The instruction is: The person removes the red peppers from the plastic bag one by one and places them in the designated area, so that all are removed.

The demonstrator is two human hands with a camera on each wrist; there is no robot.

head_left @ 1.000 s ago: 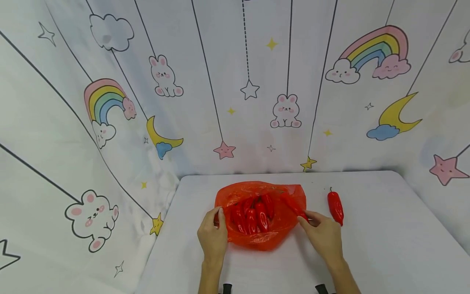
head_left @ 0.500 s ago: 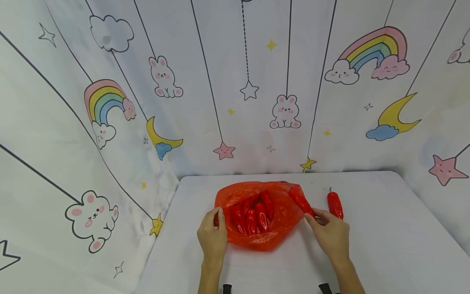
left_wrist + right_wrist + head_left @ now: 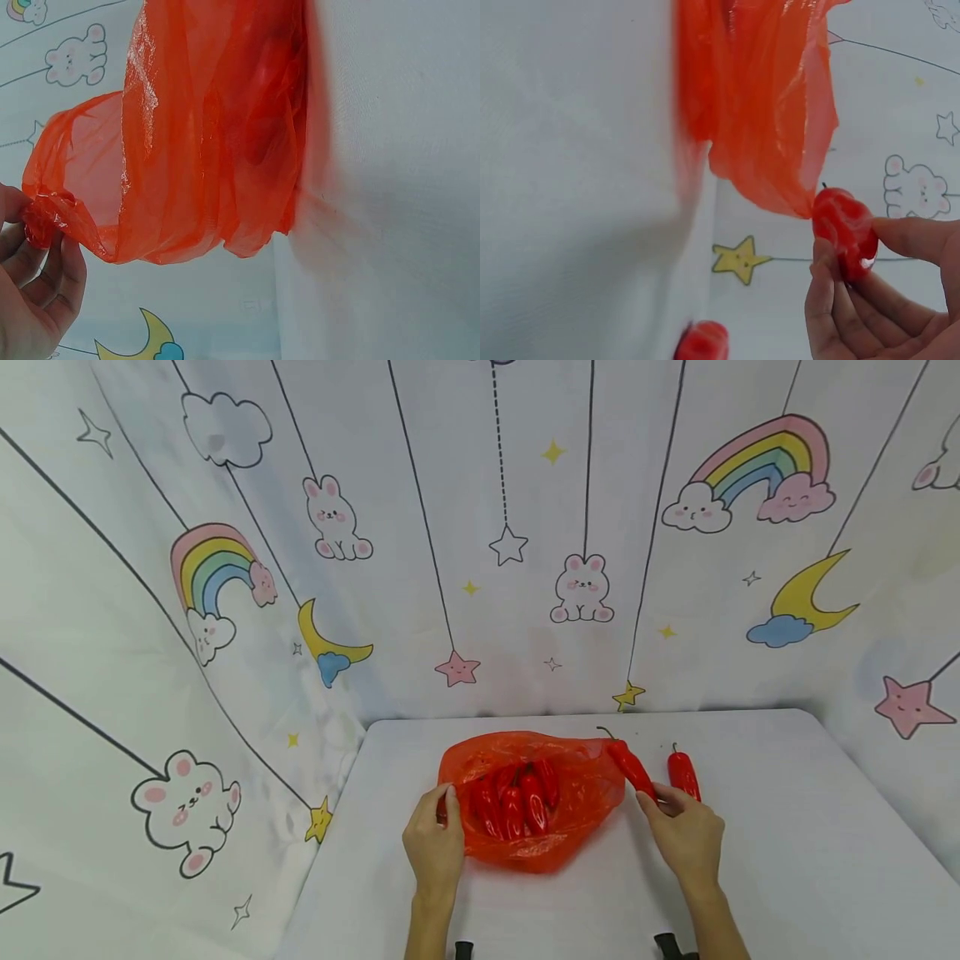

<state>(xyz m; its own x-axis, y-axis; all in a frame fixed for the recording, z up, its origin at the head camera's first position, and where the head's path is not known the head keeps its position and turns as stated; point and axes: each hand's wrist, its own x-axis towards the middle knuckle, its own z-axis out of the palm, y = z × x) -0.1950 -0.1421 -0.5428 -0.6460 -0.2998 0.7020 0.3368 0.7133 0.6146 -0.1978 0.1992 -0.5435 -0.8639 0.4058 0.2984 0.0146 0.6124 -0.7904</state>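
**Held chili pepper (image 3: 632, 768) at the right rim of the red plastic bag (image 3: 546, 857)**

The held chili pepper sits in the air at the bag's right side, in the person's right hand (image 3: 688, 842). Its long axis slants: the stem end points away from the person and leftward, across the bag's far right corner in the head view, while the lower end lies in the fingers. Whether its skin touches the plastic cannot be told; the right wrist view shows the two edges meeting. The bag's mouth opens to the left of this hand, with several bagged chili peppers (image 3: 513, 810) visible inside. To the other side, a loose chili pepper (image 3: 683, 774) lies on the counter (image 3: 795, 860), just beyond the right hand, its stem pointing away from the person and its near end hidden behind the knuckles. The right hand is clearly the nearer one to it; the left is well apart.

As for the hands, the right is closed to a pinch, thumb on one side of the held chili pepper and fingertips on the other. The left hand (image 3: 437, 837) pinches a gathered fold of the bag's left rim between thumb and curled fingers, and the bag's mouth stands spread.
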